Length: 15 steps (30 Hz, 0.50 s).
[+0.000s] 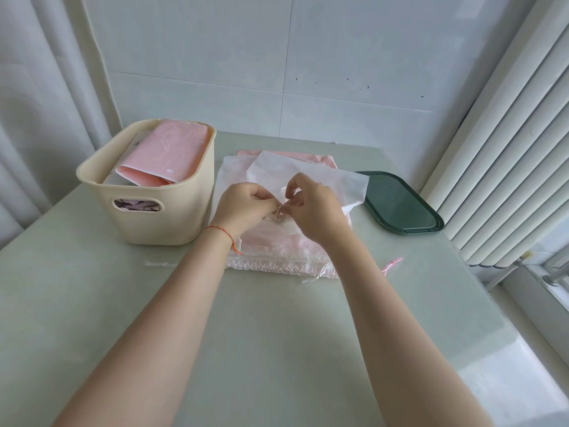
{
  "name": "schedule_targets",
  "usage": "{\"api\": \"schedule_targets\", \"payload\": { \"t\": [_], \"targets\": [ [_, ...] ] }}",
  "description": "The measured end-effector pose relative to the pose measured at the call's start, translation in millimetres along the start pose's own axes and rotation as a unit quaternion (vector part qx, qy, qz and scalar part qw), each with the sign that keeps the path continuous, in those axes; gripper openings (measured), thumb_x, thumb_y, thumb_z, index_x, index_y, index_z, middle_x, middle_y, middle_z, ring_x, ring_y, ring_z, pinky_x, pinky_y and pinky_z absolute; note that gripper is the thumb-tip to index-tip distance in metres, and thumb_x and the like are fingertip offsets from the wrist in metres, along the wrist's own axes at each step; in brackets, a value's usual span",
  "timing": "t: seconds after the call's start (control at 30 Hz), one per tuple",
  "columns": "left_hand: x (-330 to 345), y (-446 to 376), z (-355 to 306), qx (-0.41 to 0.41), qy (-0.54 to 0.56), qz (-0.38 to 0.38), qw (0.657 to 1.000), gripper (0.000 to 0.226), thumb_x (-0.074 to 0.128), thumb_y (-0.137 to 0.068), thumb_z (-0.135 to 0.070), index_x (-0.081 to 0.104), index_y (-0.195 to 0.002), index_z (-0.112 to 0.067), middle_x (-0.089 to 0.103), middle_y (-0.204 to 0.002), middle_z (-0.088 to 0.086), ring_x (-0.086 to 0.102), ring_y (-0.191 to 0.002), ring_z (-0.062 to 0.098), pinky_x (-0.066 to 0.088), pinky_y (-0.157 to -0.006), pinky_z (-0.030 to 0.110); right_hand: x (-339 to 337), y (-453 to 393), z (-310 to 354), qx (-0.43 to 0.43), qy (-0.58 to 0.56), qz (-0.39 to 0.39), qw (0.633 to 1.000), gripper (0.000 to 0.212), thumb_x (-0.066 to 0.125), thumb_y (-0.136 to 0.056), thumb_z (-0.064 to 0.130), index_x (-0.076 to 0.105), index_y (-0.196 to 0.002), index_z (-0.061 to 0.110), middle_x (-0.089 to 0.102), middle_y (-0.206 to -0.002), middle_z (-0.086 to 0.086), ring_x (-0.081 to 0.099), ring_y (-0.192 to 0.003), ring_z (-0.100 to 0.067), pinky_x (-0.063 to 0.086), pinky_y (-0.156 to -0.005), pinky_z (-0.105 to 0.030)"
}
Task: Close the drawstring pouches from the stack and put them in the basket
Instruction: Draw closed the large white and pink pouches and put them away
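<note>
Drawstring pouch [308,174], white, sits atop the pink stack [277,257] right under our hands; our left hand [243,208] and right hand [314,208] meet, both pinching its drawstring [279,211]. Left of us, the cream basket [160,223] holds a folded pink pouch [166,155].

drawstring [279,211] knot too small to tell, basket [147,224] contents half hidden
</note>
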<state>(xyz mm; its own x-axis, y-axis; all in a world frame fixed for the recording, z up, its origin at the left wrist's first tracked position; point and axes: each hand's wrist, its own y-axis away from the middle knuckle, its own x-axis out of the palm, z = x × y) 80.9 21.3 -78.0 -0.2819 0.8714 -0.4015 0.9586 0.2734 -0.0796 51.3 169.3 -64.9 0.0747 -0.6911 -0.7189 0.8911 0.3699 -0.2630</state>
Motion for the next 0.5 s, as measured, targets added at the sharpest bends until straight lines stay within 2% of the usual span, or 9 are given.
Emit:
{"api": "schedule_targets", "payload": {
  "t": [0.1,0.2,0.27,0.37,0.43,0.5],
  "targets": [
    [-0.2,-0.2,0.0,0.006,-0.01,0.038,0.999,0.018,0.083,-0.07,-0.016,0.073,-0.084,-0.019,0.075,-0.083,-0.001,0.071,-0.089,0.016,0.055,-0.089,0.033,-2.3,0.0,-0.1,-0.003,0.027,-0.008,1.0,0.011,0.067,-0.088,0.012,0.059,-0.095,0.013,0.069,-0.08,0.002,0.063,-0.078,-0.016,0.038,-0.055,-0.013],
    [4.5,0.5,-1.3,0.035,-0.071,0.016,0.997,0.014,0.081,-0.074,-0.017,0.075,-0.087,-0.018,0.075,-0.086,-0.003,0.069,-0.091,0.014,0.05,-0.081,0.024,-1.0,-0.5,-0.3,-0.013,0.042,-0.012,0.999,0.008,0.069,-0.087,0.014,0.064,-0.093,0.012,0.072,-0.085,-0.001,0.063,-0.078,-0.017,0.042,-0.058,-0.02],
    [8.0,0.2,0.2,0.046,-0.102,-0.002,0.994,0.009,0.078,-0.078,-0.022,0.077,-0.082,-0.015,0.074,-0.082,-0.002,0.067,-0.084,0.014,0.05,-0.079,0.027,0.0,-0.8,0.4,-0.017,0.059,-0.013,0.998,0.009,0.07,-0.087,0.017,0.065,-0.093,0.012,0.072,-0.087,-0.002,0.062,-0.08,-0.019,0.044,-0.063,-0.026],
    [10.9,-2.9,5.2,0.057,-0.122,-0.017,0.991,0.027,0.074,-0.079,-0.035,0.075,-0.075,-0.008,0.066,-0.07,0.006,0.05,-0.069,0.015,0.05,-0.076,0.035,0.1,-1.1,1.2,-0.022,0.083,-0.019,0.996,0.01,0.068,-0.09,0.02,0.066,-0.096,0.012,0.071,-0.091,-0.003,0.061,-0.082,-0.02,0.044,-0.064,-0.027],
    [11.5,-2.7,4.3,0.072,-0.14,-0.022,0.987,0.029,0.072,-0.079,-0.038,0.074,-0.074,-0.01,0.068,-0.073,0.009,0.054,-0.07,0.02,0.049,-0.073,0.035,-0.5,-0.8,2.2,-0.027,0.107,-0.024,0.994,0.011,0.065,-0.092,0.02,0.067,-0.099,0.012,0.071,-0.093,-0.004,0.061,-0.084,-0.022,0.043,-0.064,-0.028],
    [11.8,-0.7,0.9,0.077,-0.149,-0.02,0.986,0.035,0.068,-0.074,-0.045,0.074,-0.074,-0.01,0.072,-0.078,0.009,0.063,-0.078,0.024,0.05,-0.075,0.037,-1.3,-0.5,2.4,-0.031,0.128,-0.023,0.991,0.012,0.062,-0.093,0.018,0.068,-0.101,0.013,0.071,-0.095,-0.006,0.061,-0.087,-0.024,0.043,-0.065,-0.029]
  ]
}}
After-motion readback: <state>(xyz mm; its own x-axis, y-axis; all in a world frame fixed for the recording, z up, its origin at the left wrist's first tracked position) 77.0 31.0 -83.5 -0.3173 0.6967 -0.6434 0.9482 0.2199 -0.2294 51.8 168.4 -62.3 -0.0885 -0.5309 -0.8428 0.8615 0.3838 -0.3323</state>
